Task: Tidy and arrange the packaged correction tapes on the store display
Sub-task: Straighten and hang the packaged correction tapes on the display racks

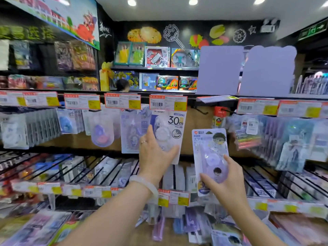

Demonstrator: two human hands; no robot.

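Right hand (229,185) pinching a purple pack (210,160) by its lower half, thumb on the blister, fingers behind, card upright and off any hook. Left hand (154,157) at 9 o'clock from it, fingers spread against the foot of the 30m pack (173,132) hanging from its peg, thumb angled up along the left edge. At 9 o'clock again, a lilac pack (132,132) on the next peg, tucked partly behind the 30m pack. At 1 o'clock from the right hand, a bare hook (201,110) under a tilted tag (215,98). At 6 o'clock, loose packs (197,224) heaped on the lower shelf. Judged partway: upper rows mostly hung, one pack in hand unplaced, heap below unsorted.
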